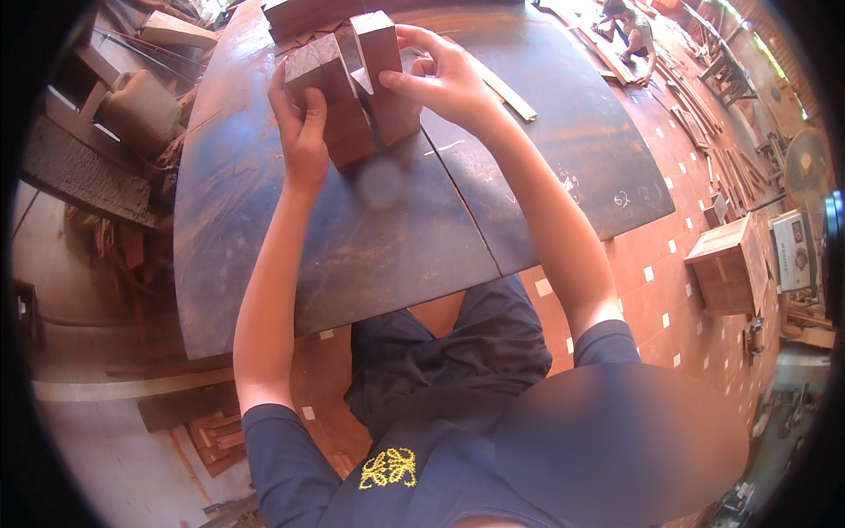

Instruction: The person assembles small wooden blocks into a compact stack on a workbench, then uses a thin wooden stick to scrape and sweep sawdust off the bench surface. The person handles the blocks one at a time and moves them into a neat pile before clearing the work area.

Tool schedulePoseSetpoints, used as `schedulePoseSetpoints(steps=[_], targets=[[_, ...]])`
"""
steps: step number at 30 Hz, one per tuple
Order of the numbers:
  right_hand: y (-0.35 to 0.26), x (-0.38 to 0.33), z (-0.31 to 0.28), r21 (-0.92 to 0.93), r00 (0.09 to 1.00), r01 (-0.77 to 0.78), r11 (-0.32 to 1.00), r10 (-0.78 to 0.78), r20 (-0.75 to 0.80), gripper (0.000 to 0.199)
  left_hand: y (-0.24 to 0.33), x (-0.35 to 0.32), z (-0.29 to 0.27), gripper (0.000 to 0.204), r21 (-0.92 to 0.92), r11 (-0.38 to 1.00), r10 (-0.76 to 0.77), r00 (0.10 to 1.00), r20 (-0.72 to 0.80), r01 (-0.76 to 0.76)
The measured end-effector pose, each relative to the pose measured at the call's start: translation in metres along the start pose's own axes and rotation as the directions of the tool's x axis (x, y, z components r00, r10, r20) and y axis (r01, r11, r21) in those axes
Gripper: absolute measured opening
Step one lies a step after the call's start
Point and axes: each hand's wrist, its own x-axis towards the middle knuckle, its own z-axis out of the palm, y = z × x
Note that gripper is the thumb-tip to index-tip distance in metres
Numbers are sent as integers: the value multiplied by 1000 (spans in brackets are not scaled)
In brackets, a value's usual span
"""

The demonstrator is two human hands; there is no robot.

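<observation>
Near the far edge of a dark tabletop, two reddish-brown wooden blocks stand side by side with a narrow gap between them. My left hand is closed round the outer side of the left wooden block, its thumb on the near face. Gripping the right wooden block is my right hand, with the thumb in front and fingers reaching behind. Whether the blocks join lower down is hard to tell. A thin straight slot runs from beside the blocks to the table's near edge.
A light wood strip lies right of my right hand. At left are a plastic jug and stacked timber. A wooden cabinet and a fan stand at right. Another person crouches beyond the table among boards.
</observation>
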Motion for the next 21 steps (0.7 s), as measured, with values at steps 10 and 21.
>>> schedulePoseSetpoints(steps=[10, 21], targets=[[13, -1, -2, -106, 996, 86, 991, -82, 43, 72, -22, -14, 6, 55, -10, 997, -82, 986, -143, 81], [34, 7, 0, -319, 974, 221, 922, -224, 27, 71, -31, -14, -2, 61, 85, 996, -9, 998, -57, 14]])
